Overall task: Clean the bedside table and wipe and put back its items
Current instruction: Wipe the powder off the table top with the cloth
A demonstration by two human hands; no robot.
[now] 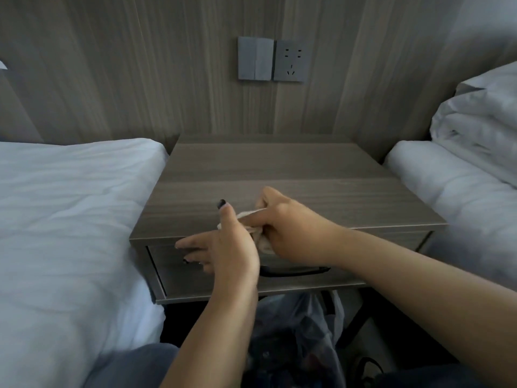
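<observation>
At frame centre, right hand (282,225) gripping cloth (258,236), left hand (223,245) flat-fingered against it: refold to a clean face, then sweep bench (279,175) front-to-back.

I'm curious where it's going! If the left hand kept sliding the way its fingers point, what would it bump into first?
Probably the bed. The left hand points its fingers left along the table front edge, and the bed lies right beside that edge. Depth is hard to judge.
</observation>
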